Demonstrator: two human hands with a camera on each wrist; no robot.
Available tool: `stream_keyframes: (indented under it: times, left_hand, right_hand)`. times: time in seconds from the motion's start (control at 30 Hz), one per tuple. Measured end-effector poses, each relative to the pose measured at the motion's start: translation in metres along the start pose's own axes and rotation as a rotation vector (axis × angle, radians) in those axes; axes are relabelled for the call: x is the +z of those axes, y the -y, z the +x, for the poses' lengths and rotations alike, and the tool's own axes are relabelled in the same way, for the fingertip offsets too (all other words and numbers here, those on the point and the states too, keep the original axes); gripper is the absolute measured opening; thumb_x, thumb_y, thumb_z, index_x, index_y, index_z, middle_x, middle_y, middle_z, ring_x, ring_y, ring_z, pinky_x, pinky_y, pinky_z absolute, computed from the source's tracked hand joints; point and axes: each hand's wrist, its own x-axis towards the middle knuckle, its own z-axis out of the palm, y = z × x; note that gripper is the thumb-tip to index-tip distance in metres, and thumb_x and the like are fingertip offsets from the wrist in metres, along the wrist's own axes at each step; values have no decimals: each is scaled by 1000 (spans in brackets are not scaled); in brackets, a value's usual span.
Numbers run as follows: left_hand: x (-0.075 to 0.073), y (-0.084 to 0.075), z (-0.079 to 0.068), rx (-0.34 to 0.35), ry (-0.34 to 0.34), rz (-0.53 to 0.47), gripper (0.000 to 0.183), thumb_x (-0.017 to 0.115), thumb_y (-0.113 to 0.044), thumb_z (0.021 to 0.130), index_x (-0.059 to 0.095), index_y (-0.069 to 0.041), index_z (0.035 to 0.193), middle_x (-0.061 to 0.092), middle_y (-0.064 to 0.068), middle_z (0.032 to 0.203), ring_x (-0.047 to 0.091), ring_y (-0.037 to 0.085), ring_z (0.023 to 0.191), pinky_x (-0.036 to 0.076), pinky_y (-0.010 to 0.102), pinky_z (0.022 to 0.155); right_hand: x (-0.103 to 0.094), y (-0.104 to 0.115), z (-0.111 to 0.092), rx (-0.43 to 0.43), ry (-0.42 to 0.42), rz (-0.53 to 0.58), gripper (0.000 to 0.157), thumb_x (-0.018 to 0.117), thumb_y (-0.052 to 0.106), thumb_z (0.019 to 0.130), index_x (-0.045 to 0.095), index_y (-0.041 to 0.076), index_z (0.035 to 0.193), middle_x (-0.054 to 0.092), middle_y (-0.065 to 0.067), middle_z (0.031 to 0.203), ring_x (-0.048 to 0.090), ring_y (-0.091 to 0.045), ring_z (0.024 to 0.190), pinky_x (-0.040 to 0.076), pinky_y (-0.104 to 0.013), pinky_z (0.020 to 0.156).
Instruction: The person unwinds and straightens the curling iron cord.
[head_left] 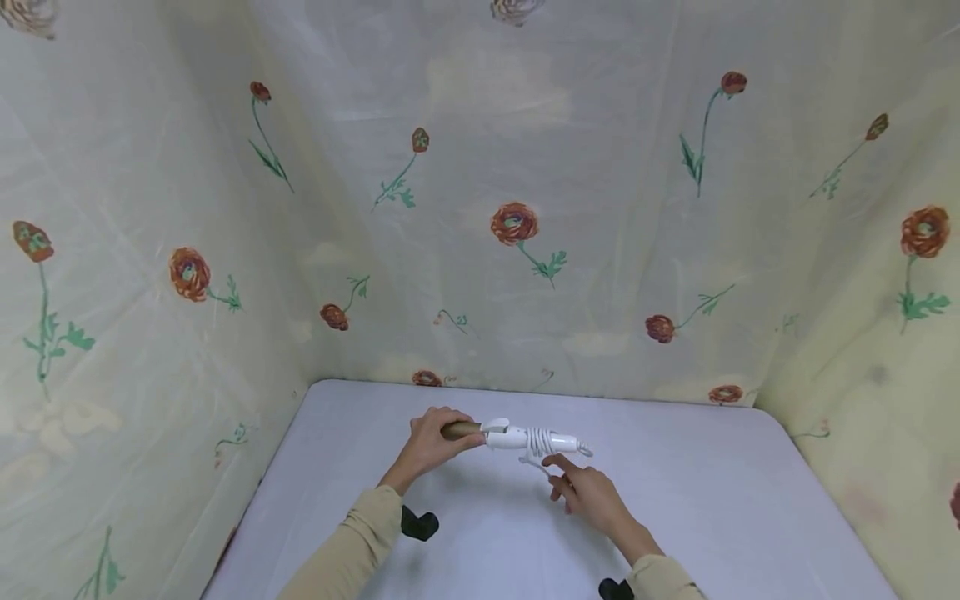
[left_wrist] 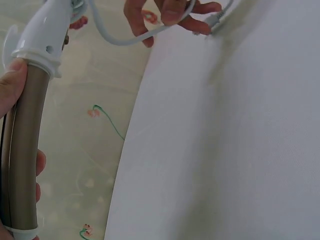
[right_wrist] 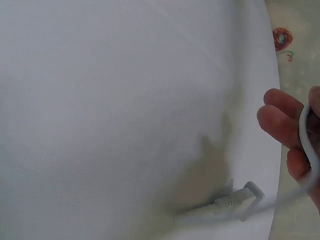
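Just below the middle of the head view, the left hand is gripping the brown barrel of a curling iron over the white table, its fingers curled round it. Slightly right and lower, the right hand is pinching the loose cord with bent fingers, more cord is coiling round the handle, and the plug is showing at lower right of the right wrist view.

One curling iron, one table

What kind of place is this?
Probably a little curtained-off work corner: flowery sheets hang around three sides of a pale table, and what looks like a curling iron is above it.
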Motion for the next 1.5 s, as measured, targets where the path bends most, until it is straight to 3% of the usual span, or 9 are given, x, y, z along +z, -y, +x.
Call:
stream_keyframes:
  times: [0.13, 0.4, 0.57, 0.73, 0.83, 0.93, 1.1, 1.3, 1.5]
  left_hand:
    - [1, 0, 0, -1, -16, 8, 42, 72, -55, 74, 72, -23, 101, 67, -6, 96, 48, 12, 88, 25, 41, 84]
    - [4, 3, 0, -2, -48, 44, 42, 72, -56, 73, 72, -23, 99, 65, -7, 91, 46, 11, 85, 23, 40, 83]
    - [6, 2, -1, 9, -82, 84, 41, 73, -55, 73, 72, -22, 98, 64, -6, 89, 45, 12, 83, 23, 40, 82]
    - [6, -1, -1, 20, -113, 103, 40, 73, -55, 73, 73, -22, 96, 63, -5, 87, 44, 12, 83, 24, 41, 81]
    - [6, -1, 0, 14, -120, 108, 41, 73, -55, 72, 73, -22, 96, 63, -5, 87, 44, 12, 83, 23, 40, 82]
    - [6, 0, -1, 12, -121, 120, 41, 73, -55, 72, 72, -23, 97, 62, -5, 87, 44, 12, 83, 23, 40, 82]
    - [6, 0, -1, 9, -128, 130, 43, 73, -56, 72, 72, -22, 97, 63, -5, 87, 45, 12, 84, 23, 39, 81]
    - [5, 0, 0, 25, -154, 128, 42, 73, -55, 72, 72, -21, 98, 65, -4, 89, 46, 13, 84, 24, 41, 81]
    - [7, 3, 1, 55, -203, 166, 41, 74, -55, 72, 72, -22, 96, 66, -3, 89, 48, 14, 82, 25, 40, 79]
  right_hand:
    - [7, 4, -3, -52, 5, -10, 28, 55, 17, 95, 55, 20, 123, 69, 8, 72, 53, 2, 47, 41, -20, 52]
    - [21, 13, -5, -79, -132, -5, 15, 62, 13, 90, 66, 16, 104, 73, 5, 85, 59, 3, 64, 46, -18, 59]
    - [29, 18, -5, -51, -217, 17, 3, 67, 17, 87, 70, 17, 85, 62, 13, 67, 46, 5, 55, 40, -17, 55]
    - [30, 25, -5, -47, -257, 27, 13, 70, 20, 85, 66, 19, 72, 51, 15, 61, 40, 3, 53, 36, -18, 52]
    - [30, 29, -3, -37, -255, 42, 12, 70, 18, 84, 68, 18, 73, 57, 11, 68, 43, 4, 56, 38, -18, 54]
    - [30, 32, -3, -34, -246, 87, 4, 69, 12, 85, 72, 14, 88, 66, 4, 82, 49, 5, 56, 41, -17, 54]
    - [32, 35, -5, -52, -258, 115, 29, 67, 6, 86, 66, 15, 113, 71, 0, 90, 57, 2, 60, 46, -17, 55]
    - [34, 37, -3, -24, -279, 151, 21, 64, 5, 88, 65, 13, 107, 70, -1, 89, 63, -6, 74, 50, -19, 65]
    - [35, 38, -1, 49, -237, 230, 17, 57, 3, 91, 64, 12, 103, 69, -3, 88, 59, -3, 68, 47, -17, 59]
